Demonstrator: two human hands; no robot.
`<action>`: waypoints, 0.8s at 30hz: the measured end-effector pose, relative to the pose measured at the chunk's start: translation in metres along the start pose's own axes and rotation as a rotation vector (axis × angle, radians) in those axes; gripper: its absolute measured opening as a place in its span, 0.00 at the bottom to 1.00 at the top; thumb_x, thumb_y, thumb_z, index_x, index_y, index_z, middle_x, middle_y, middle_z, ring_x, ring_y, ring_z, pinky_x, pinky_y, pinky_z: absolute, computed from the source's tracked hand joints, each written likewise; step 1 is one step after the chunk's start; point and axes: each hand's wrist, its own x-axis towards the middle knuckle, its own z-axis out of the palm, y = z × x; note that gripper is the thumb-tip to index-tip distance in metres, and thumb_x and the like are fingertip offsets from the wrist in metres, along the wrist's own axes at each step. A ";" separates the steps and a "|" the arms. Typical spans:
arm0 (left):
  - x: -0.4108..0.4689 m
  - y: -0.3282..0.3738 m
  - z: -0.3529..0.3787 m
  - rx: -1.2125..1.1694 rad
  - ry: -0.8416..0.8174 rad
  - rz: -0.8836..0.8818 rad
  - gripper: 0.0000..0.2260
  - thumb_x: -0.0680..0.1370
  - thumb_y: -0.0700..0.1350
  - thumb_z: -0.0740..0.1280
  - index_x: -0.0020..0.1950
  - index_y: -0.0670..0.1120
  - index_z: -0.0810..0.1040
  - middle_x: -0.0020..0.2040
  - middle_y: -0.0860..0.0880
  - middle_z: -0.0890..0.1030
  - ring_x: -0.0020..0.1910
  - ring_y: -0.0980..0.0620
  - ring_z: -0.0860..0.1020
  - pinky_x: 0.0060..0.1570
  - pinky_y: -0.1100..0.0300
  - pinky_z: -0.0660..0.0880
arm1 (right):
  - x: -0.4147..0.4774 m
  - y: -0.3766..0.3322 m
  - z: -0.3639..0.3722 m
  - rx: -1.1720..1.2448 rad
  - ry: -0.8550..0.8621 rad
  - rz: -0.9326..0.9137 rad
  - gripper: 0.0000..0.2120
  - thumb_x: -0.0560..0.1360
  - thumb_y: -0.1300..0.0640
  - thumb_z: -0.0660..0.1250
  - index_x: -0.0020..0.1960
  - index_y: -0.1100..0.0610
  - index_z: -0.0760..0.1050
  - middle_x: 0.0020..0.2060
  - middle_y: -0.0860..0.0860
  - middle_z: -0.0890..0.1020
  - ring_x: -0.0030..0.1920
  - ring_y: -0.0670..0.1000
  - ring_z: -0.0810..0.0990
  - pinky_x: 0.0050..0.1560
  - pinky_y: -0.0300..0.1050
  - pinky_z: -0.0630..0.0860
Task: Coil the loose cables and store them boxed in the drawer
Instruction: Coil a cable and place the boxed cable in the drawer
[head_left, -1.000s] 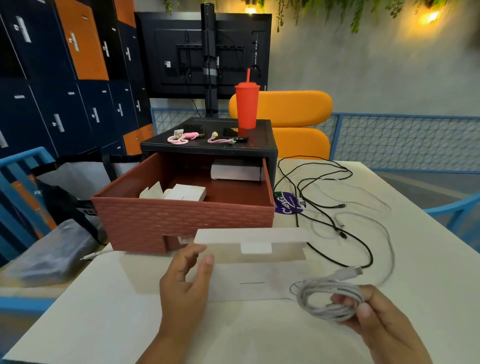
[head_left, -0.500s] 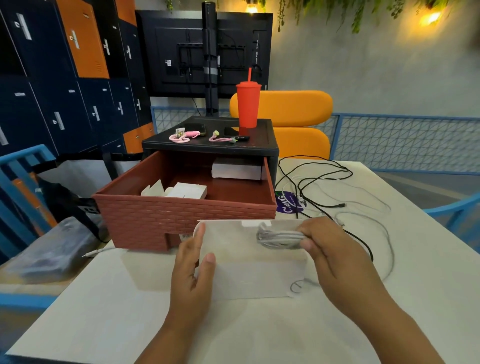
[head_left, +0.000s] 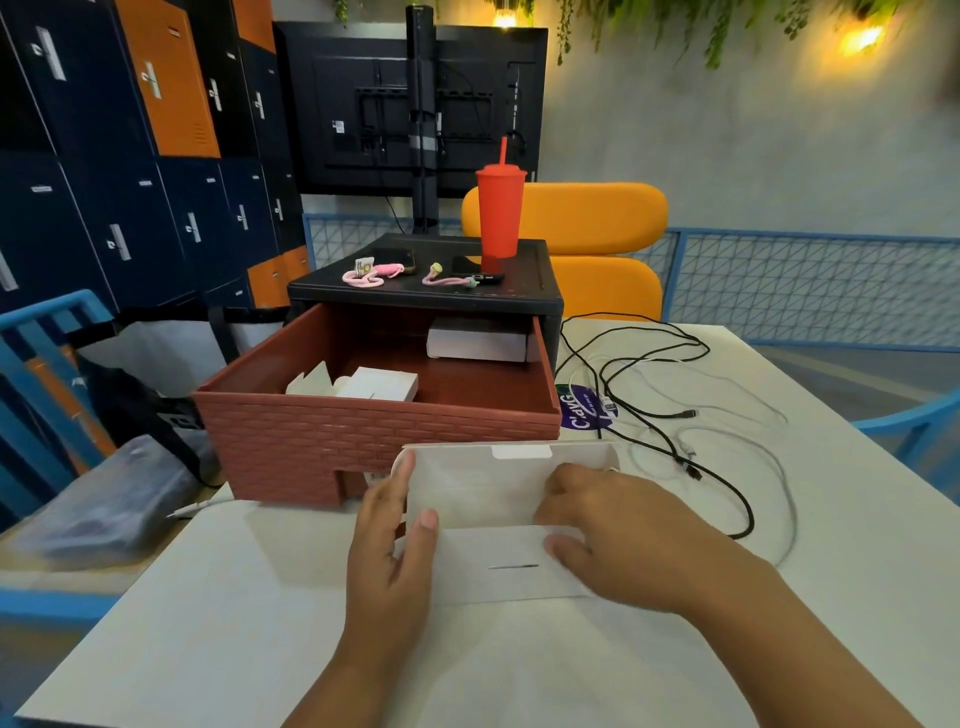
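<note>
Standing open on the white table (head_left: 208, 623), a flat white cardboard box (head_left: 498, 566) lies with its long axis running left to right, its lid flap (head_left: 483, 478) raised upright at the far side and its tuck tab pointing up. The left hand (head_left: 389, 551) grips the box's left end, thumb laid against the inner face of the lid and fingers curled around the outer edge. The right hand (head_left: 613, 535) reaches into the box's right half, palm down and fingers bent inward; what lies under it is hidden, so whether it holds anything cannot be told. Just behind the box sits the brick-patterned red drawer (head_left: 374, 436), pulled out of a black cabinet (head_left: 426, 296). Inside the drawer a closed white box (head_left: 475, 340) rests at the back right, and a smaller white box (head_left: 382, 384) with open flaps lies near the front left. Loose black cables (head_left: 649, 415) and white cables (head_left: 727, 431) sprawl uncoiled on the table to the right of the drawer, partly over a round purple sticker (head_left: 579, 415). On top of the cabinet stand a red tumbler with a straw (head_left: 500, 213) and two pink straps (head_left: 374, 273).
</note>
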 end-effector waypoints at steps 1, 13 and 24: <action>0.000 0.001 0.000 0.000 0.001 -0.005 0.20 0.74 0.49 0.58 0.64 0.64 0.64 0.57 0.81 0.66 0.62 0.76 0.63 0.52 0.82 0.62 | -0.003 -0.003 0.000 -0.005 -0.014 0.006 0.16 0.78 0.48 0.56 0.63 0.48 0.71 0.59 0.47 0.69 0.56 0.53 0.73 0.53 0.45 0.70; 0.001 0.004 -0.002 -0.094 0.016 -0.073 0.19 0.72 0.55 0.62 0.63 0.65 0.66 0.56 0.77 0.69 0.59 0.72 0.69 0.48 0.81 0.66 | -0.030 0.018 0.039 0.325 0.401 0.151 0.15 0.72 0.49 0.60 0.59 0.43 0.68 0.47 0.38 0.77 0.50 0.36 0.72 0.49 0.22 0.67; -0.001 0.002 -0.005 -0.096 0.005 -0.097 0.24 0.68 0.50 0.68 0.61 0.67 0.66 0.63 0.54 0.74 0.58 0.66 0.73 0.45 0.78 0.69 | -0.039 0.032 0.077 0.427 0.473 0.449 0.33 0.69 0.78 0.54 0.66 0.50 0.70 0.55 0.40 0.76 0.67 0.48 0.68 0.59 0.23 0.55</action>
